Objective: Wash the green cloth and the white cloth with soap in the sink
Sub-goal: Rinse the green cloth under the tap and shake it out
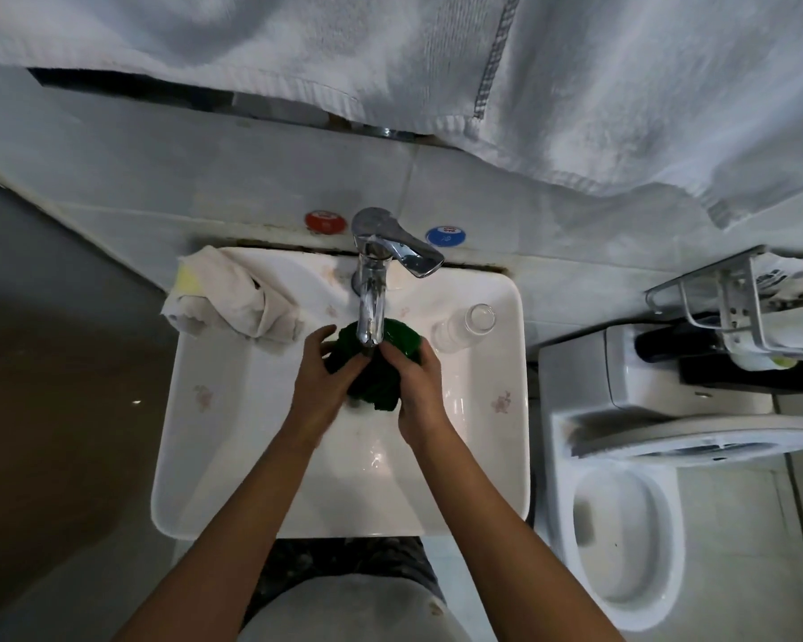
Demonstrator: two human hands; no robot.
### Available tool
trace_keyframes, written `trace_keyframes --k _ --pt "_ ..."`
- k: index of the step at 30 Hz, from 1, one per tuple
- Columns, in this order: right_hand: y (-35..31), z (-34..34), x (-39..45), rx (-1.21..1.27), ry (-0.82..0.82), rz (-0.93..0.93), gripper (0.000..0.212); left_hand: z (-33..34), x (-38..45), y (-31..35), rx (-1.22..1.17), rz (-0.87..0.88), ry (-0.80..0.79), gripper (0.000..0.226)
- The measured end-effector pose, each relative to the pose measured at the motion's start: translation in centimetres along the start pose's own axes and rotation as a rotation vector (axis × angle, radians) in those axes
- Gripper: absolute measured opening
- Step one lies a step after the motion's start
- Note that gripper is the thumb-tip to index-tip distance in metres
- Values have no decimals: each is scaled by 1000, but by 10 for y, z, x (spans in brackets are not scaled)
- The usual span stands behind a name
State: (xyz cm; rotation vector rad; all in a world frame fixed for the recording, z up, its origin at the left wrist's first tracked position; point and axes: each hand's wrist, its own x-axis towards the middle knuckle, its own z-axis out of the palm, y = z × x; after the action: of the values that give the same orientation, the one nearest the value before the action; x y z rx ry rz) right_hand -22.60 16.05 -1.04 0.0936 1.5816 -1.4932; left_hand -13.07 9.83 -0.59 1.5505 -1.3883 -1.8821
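In the head view, both hands meet over the middle of the white sink (214, 456), directly under the chrome faucet (372, 289) spout. The left hand (318, 391) and right hand (418, 391) each have their grip closed around the bunched green cloth (381, 377), fingers wrapped into its folds from either side. The white cloth (237, 298) lies crumpled on the sink's rim at about 10 o'clock from the hands, well apart from them. A clear glass (464, 324) lies on the rim at 2 o'clock, near the right hand. A toilet (622, 525) stands at 4 o'clock, beside the sink.
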Motion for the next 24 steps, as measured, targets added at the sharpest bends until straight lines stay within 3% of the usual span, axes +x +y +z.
trace_keyframes --k 5,8,10,13,15,17,24 --pt "11 7 -7 -7 39 2 21 22 -11 -12 -164 -74 157 39" --pt "10 8 -7 -59 50 -10 18 29 -12 -9 -93 -29 245 29" --pt "8 9 -3 -109 9 18 27 27 -8 -12 21 39 256 25" --pt "3 13 1 -125 -51 47 16 26 -2 -15 131 74 234 35" --pt "3 19 1 -131 -29 63 16 28 -1 -15 198 55 250 47" --pt "7 25 -1 -127 12 50 18 30 1 -14 240 65 289 42" --pt "13 37 -7 21 146 56 16 30 -2 -4 119 76 318 27"
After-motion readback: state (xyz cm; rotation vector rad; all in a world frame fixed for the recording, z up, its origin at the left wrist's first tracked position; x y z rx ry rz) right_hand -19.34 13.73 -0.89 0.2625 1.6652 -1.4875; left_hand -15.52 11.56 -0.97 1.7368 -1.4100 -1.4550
